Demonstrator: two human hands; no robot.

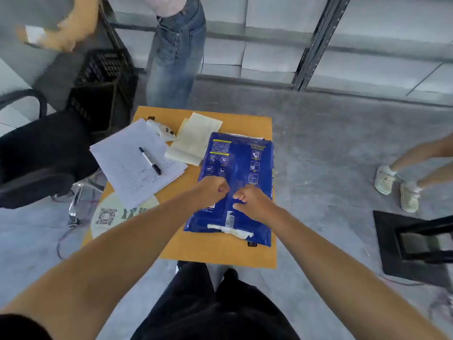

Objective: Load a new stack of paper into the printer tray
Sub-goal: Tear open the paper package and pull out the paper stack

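A blue wrapped ream of paper (pixel 239 165) lies flat on the small orange table (pixel 213 251), its taped end toward me. My left hand (pixel 212 190) and my right hand (pixel 252 201) sit close together over the middle of the pack, both with fingers curled and pinching the blue wrapper along its centre seam. White tape strips (pixel 230 229) cross the pack's near end. No printer tray can be made out for certain.
Loose written sheets (pixel 132 165) with a black pen (pixel 150 160), a cream notepad (pixel 193 141) and a white controller (pixel 163 130) lie on the table's left. A black chair (pixel 36 153) and crate (pixel 103 94) stand left. One person stands behind the table, another at right. A black frame (pixel 416 244) lies on the floor at right.
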